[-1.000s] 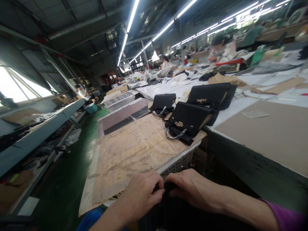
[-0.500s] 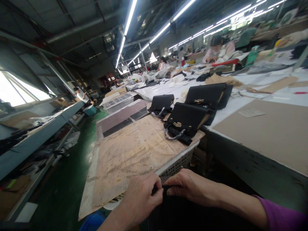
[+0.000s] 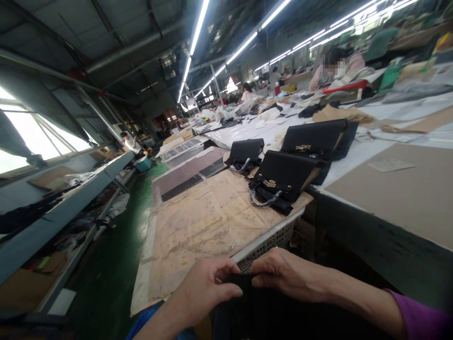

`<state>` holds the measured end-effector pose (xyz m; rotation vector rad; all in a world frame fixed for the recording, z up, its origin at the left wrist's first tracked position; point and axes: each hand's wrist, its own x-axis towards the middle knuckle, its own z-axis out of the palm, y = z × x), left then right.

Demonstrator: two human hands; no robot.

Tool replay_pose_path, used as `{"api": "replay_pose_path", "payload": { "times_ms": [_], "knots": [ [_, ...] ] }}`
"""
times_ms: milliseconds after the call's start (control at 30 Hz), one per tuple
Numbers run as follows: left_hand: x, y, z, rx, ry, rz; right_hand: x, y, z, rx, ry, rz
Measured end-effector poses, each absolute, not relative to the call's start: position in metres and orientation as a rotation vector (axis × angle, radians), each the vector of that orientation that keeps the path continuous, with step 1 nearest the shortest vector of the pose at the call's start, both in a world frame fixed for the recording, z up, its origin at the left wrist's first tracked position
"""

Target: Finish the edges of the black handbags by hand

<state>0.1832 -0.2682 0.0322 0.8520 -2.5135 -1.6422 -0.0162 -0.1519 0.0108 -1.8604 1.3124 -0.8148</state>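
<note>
At the bottom of the view, a black bag [image 3: 269, 311] lies close to my body, mostly lost in shadow. My right hand [image 3: 283, 274] pinches its upper edge between thumb and fingers. On the left side of that edge is my left hand [image 3: 208, 285], fingers over the far side and thumb resting in front, with a small gap between thumb and forefinger. The two hands are close together but apart. Beyond them, a black handbag [image 3: 286, 172] with a gold clasp and a wrapped handle rests at the board's right corner.
A stained tan board [image 3: 201, 226] covers a perforated plastic crate [image 3: 279, 236]. More black handbags [image 3: 314, 137] stand behind. To the right is a worktable [image 3: 399, 198]; a shelf bench [image 3: 71, 198] runs along the left beside the green floor. Several people work farther back.
My left thumb and forefinger have moved apart from a tight pinch. My right hand keeps its grip on the edge. The whole view has shifted slightly, with the scene moving right.
</note>
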Motion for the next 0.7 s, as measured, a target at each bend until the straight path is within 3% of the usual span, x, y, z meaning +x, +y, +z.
{"api": "replay_pose_path", "payload": {
  "times_ms": [133, 367, 700],
  "knots": [
    [0.188, -0.267, 0.031, 0.847, -2.529, -1.572, -0.016, -0.153, 0.008, -1.776, 1.294, -0.821],
    [0.188, -0.265, 0.034, 0.820, -2.737, -1.114, -0.017, -0.155, -0.002, -1.758, 1.309, -0.809],
    [0.179, -0.257, 0.017, 1.002, -2.255, -1.669, -0.020, -0.150, 0.001, -1.750, 1.268, -0.845]
  ]
}}
